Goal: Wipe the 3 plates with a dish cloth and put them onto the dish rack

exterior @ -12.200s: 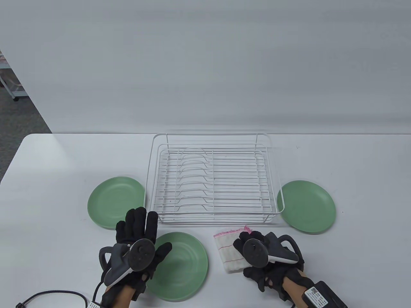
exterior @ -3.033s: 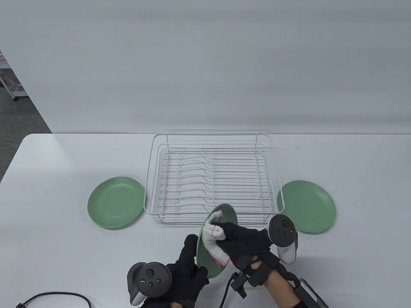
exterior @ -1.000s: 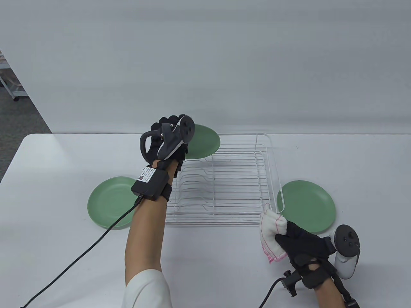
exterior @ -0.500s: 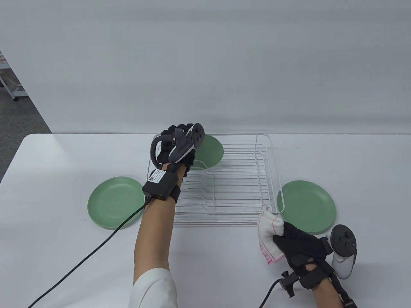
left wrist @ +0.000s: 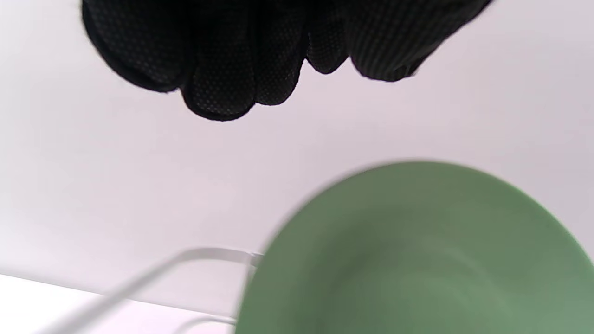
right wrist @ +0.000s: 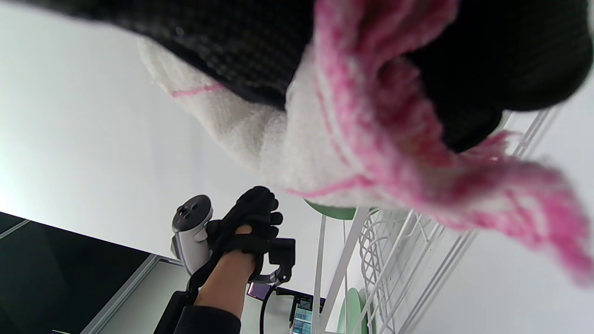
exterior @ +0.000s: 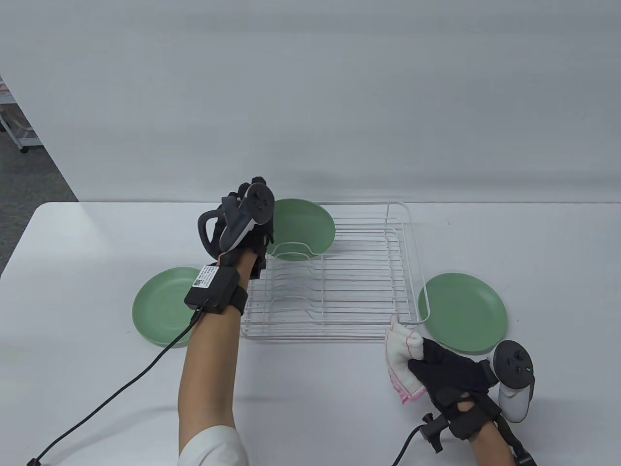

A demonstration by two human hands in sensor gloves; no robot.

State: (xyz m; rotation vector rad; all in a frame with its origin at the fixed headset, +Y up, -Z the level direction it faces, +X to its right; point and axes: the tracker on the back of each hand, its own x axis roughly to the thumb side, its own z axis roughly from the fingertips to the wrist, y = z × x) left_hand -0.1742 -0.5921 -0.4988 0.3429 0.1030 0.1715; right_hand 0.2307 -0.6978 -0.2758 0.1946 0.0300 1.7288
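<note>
A green plate [exterior: 303, 225] stands on edge in the back left slot of the white wire dish rack [exterior: 406, 252]. My left hand [exterior: 242, 228] hovers just left of it. In the left wrist view its loosely curled fingers [left wrist: 222, 55] hang apart from the plate [left wrist: 417, 255] and hold nothing. My right hand [exterior: 451, 376] grips the bunched white and pink dish cloth [exterior: 400, 357] at the rack's front right corner, and the cloth [right wrist: 325, 153] fills the right wrist view. Two more green plates lie flat, one left [exterior: 162, 306] of the rack and one right [exterior: 465, 310].
A black cable [exterior: 111, 403] trails from my left wrist across the table's front left. The white table [exterior: 97, 242] ends at a grey wall behind the rack, and floor shows past its far left corner.
The plate has gone from my left hand into the rack's back left slot. The left hand has let go and drawn back to the left. The right hand with the cloth has barely shifted.
</note>
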